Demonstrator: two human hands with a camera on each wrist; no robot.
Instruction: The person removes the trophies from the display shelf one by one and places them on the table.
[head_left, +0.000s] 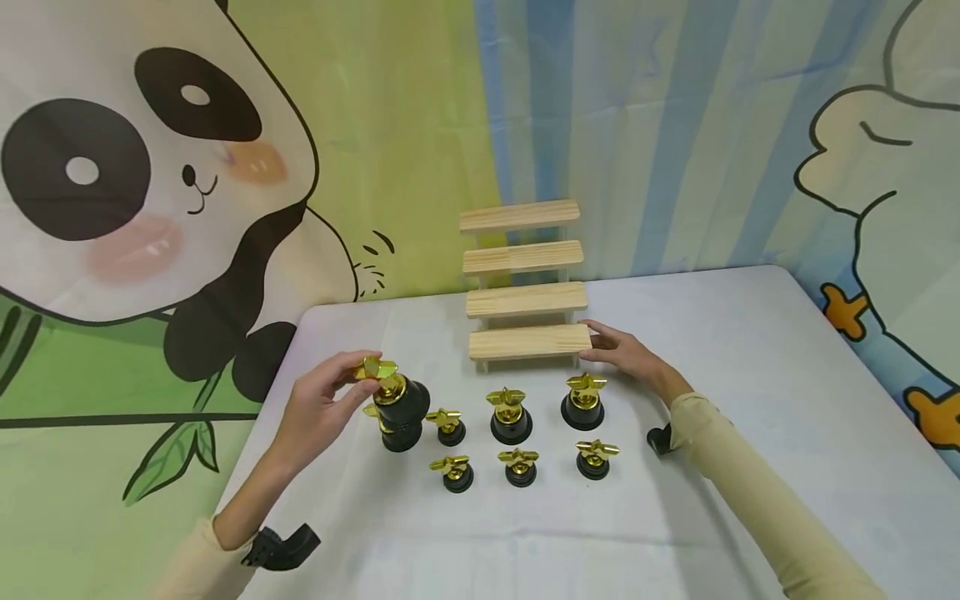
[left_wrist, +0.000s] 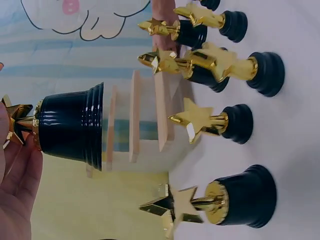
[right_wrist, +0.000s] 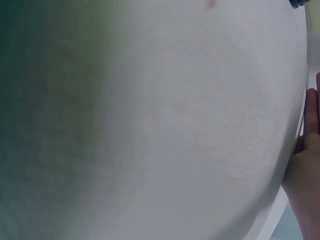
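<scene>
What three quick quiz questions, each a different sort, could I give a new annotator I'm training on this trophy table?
1. True or false: the left hand pinches the gold star of a trophy.
2. What does the right hand touch? A) a trophy B) the wooden stepped shelf C) nothing
3. How many steps does the shelf have?

Key: 1 true; 2 B, at its bottom step; 3 four.
</scene>
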